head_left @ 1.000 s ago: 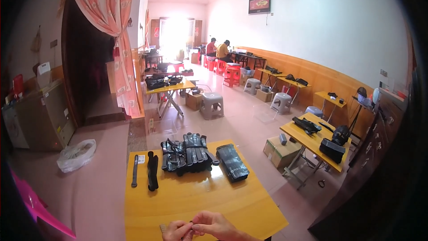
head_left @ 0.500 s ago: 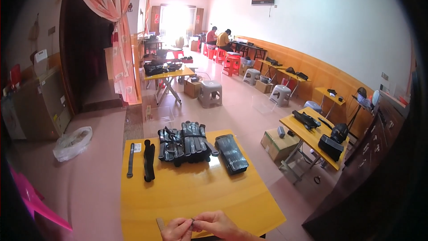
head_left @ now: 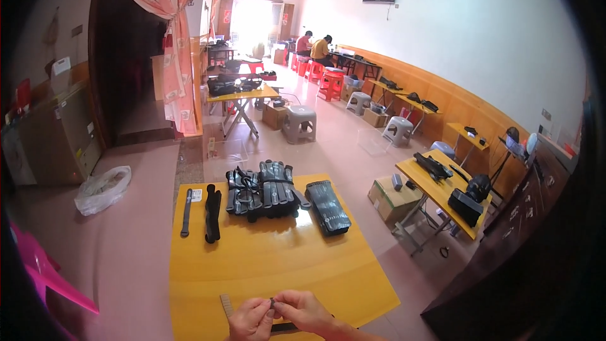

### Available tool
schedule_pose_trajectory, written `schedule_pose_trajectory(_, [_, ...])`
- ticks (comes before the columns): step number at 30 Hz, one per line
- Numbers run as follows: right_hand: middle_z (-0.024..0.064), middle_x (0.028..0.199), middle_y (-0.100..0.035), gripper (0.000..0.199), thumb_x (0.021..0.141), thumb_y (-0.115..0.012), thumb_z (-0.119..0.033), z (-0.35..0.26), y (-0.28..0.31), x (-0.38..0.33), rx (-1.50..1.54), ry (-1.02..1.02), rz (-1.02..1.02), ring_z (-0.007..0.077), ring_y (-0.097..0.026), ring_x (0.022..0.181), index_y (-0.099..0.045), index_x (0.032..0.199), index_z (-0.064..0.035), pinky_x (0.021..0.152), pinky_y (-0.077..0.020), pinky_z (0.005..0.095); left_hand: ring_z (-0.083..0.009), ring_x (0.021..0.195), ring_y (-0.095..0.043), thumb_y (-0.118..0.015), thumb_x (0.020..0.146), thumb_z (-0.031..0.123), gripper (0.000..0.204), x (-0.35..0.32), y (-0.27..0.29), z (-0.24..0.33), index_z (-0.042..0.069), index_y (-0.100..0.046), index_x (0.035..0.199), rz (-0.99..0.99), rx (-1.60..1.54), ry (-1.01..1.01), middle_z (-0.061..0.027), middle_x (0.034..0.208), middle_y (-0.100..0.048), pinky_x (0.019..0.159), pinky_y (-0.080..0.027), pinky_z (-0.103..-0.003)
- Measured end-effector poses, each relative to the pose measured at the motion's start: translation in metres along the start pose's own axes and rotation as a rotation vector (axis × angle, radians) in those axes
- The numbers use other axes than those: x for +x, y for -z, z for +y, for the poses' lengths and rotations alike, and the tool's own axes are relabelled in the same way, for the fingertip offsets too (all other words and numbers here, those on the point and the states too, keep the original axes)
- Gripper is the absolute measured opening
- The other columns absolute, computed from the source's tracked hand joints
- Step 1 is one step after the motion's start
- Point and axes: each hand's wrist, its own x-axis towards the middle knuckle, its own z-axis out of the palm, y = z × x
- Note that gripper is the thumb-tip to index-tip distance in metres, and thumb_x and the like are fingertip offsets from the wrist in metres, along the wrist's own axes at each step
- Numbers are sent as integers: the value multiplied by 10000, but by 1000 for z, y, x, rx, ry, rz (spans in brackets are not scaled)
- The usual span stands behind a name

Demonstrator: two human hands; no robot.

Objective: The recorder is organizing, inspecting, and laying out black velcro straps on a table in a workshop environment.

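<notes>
Over the near edge of the yellow table [head_left: 278, 268], my left hand [head_left: 250, 319] and my right hand [head_left: 302, 311] meet fingertip to fingertip. Both are closed in a pinch on a small dark strap end [head_left: 273, 304]. A greyish strip [head_left: 226, 305] sticks up beside my left hand, and part of a black band [head_left: 285, 327] shows below my right. Farther back lies a heap of bundled black straps [head_left: 265, 192]. Right of it is a neat stack of black straps [head_left: 328, 208]; to its left are a few loose straps [head_left: 213, 215] and a single strap [head_left: 186, 213].
A white label [head_left: 196, 195] lies by the single strap. At right stands another yellow table [head_left: 435, 183] with black items, beside a cardboard box [head_left: 392, 199]. Grey stools [head_left: 299, 124] stand beyond. A plastic bag [head_left: 104, 189] lies on the left floor. Two people [head_left: 322, 50] sit far back.
The view has shifted slightly. My hands stay together at the near edge, raised a little, and the small dark end shows more between the fingertips. More of the black band shows below.
</notes>
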Motion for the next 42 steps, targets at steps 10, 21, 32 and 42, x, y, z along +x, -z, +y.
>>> schedule_pose_trajectory(10, [55,669,-616,171,831,-550,-120,-26,-13,-4,-344,-12,48,98,-573,641,-638,885,17,585,-471,261,-187,698,-612,-596,840,-19,149,1,12,14,-24,-646,980,-48,-238,252,-132,858,-648,624,-492,-280])
schedule_pose_trajectory(21, [144,721,-634,161,792,-541,-83,-4,-11,0,-199,-109,94,160,-600,666,-628,870,28,608,-479,297,-253,719,-639,-584,813,-46,200,-19,-1,-3,-19,-642,1002,-21,-119,139,-169,841,-642,636,-499,-309])
schedule_pose_trajectory(32, [144,668,-532,60,684,-594,-11,14,-16,1,-701,450,50,322,-559,632,-548,722,-9,549,-451,377,-203,639,-632,-620,777,-19,78,-19,8,-24,-16,-652,849,-235,-164,489,-129,719,-642,567,-498,-290])
schedule_pose_trajectory(42, [120,663,-532,85,678,-628,-24,24,-27,10,-746,512,118,297,-559,583,-550,708,-10,514,-451,360,-220,642,-647,-600,767,-12,91,-35,-2,-35,-21,-656,838,-118,-172,627,-164,744,-648,583,-503,-292])
